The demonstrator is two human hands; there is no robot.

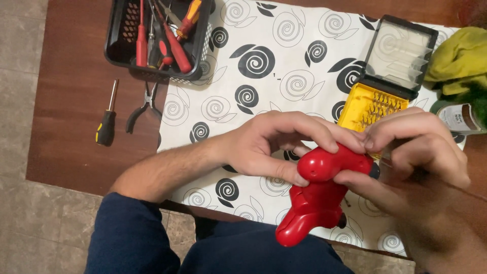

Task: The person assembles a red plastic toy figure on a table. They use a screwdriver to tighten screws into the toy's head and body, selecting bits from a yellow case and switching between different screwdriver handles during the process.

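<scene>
Fig.: head view, looking down at both hands over a wooden table [71, 101] partly covered w/ a white cloth w/ black spiral print [284, 56].

Centre: red plastic toy-like body [317, 195], glossy, held between both hands just above the near table edge, over the lap. Long axis runs diagonal, from upper right (rounded end, between the fingertips) to lower left (flared end, toward the person's body). A small dark part at its upper right end, prob. a wheel or cap; too hidden to say.

Left hand [264, 147]: comes in from the left, fingers curled over the top of the rounded end, thumb pressed under it; grasping the red body.

Right hand [421, 157]: comes in from the right, fingertips meeting the left hand's over the same end, thumb along the underside; also grasping. Both hands about equally near; the lower flared end hangs free of either.

Surroundings: yellow bit case w/ clear lid open [383, 86], just behind the right hand; black basket of red-handled tools [157, 38] at far left of the cloth; pliers [142, 109] and black-handled screwdriver [106, 122] on bare wood; green-yellow rag [459, 58] far right.
</scene>
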